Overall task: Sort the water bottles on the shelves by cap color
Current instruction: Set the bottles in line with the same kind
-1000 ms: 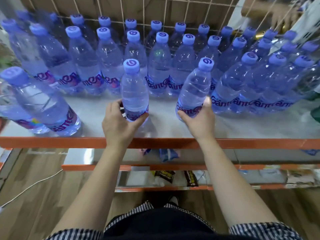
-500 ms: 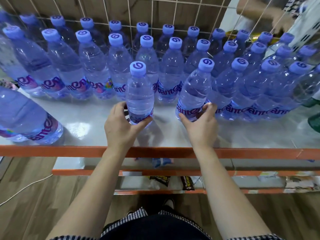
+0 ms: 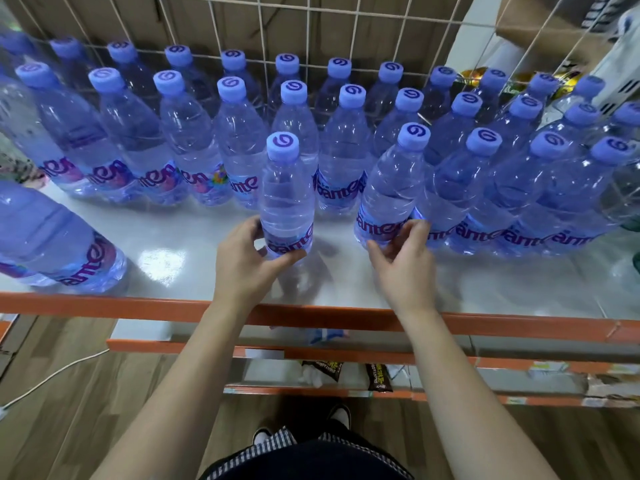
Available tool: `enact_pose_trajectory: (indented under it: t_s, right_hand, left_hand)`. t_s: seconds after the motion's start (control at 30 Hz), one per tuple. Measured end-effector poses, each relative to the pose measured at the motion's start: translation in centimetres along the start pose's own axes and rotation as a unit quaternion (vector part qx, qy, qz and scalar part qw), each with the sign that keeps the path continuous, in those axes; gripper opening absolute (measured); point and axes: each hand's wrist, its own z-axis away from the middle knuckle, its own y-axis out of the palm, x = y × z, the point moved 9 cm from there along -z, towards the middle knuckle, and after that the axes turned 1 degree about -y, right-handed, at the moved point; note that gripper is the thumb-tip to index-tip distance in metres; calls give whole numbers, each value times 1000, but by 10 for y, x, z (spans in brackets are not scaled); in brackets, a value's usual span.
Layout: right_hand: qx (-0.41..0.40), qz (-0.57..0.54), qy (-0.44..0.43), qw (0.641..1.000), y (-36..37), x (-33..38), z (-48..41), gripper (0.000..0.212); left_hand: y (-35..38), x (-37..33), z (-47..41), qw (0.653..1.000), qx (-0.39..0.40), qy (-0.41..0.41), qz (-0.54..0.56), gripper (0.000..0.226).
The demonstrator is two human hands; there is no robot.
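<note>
Nearest the camera, at six o'clock, a checked hem and dark clothing are showing, with two bare forearms reaching up toward the orange-edged shelf. Just past that edge, the left hand is wrapping thumb and fingers around the base of a lone bottle, which is standing upright on the white shelf board slightly left of centre, apart from the rows. At about one o'clock from it, the right hand is curling its fingers loosely against the label of a second bottle; the fingertips are touching it, but whether they are truly gripping it cannot be told. That bottle is sitting at the left end of a front row of bottles running toward three o'clock. At nine o'clock a side bottle is looming large at the frame edge. Farther back, toward twelve o'clock, two more back rows with the same light purple-blue caps are lining up against a wire grid.
</note>
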Motion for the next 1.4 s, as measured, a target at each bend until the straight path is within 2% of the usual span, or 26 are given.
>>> enact_pose_trajectory:
  t_s: [0.13, 0.23, 0.4, 0.6, 0.67, 0.73, 0.87, 0.97, 1.03, 1.17, 1.27, 1.33, 1.4]
  right_hand:
    - [93, 84, -113, 986, 11, 9, 21, 15]
    - [132, 130, -152, 971, 20, 12, 28, 12]
    - [128, 129, -167, 969, 18, 15, 28, 10]
    - [138, 121, -189, 965, 21, 21, 29, 8]
    - [144, 88, -196, 966, 21, 27, 29, 9]
    - [142, 23, -201, 969, 23, 38, 28, 10]
    - [155, -75, -225, 959, 47, 81, 29, 14]
    - [202, -112, -243, 942, 85, 126, 39, 18]
    - [245, -117, -261, 926, 115, 159, 53, 23]
    - [313, -145, -265, 900, 175, 216, 87, 51]
    - [359, -182, -218, 889, 215, 243, 107, 76]
    - [361, -209, -202, 886, 235, 259, 116, 81]
    - [331, -210, -196, 899, 248, 269, 118, 82]
  left_hand:
    - [27, -7, -11, 998, 45, -5, 46, 54]
    - [50, -9, -21, 989, 104, -18, 102, 63]
    - [73, -7, -35, 972, 190, -19, 136, 68]
    - [74, -13, -27, 978, 156, 3, 141, 62]
    - [71, -20, -23, 983, 152, 24, 102, 58]
    - [56, -22, -19, 992, 119, 45, 25, 51]
    - [-25, -21, 7, 991, -51, 83, -97, 30]
    - [-102, -9, 29, 980, -160, 59, -99, 17]
    - [-148, 6, 43, 975, -204, 32, -81, 16]
    - [-217, 40, 69, 962, -259, 4, -88, 15]
    - [-262, 77, 79, 948, -303, -38, -89, 22]
    - [-288, 106, 77, 942, -320, -76, -66, 39]
    - [-302, 129, 65, 949, -296, -89, -57, 60]
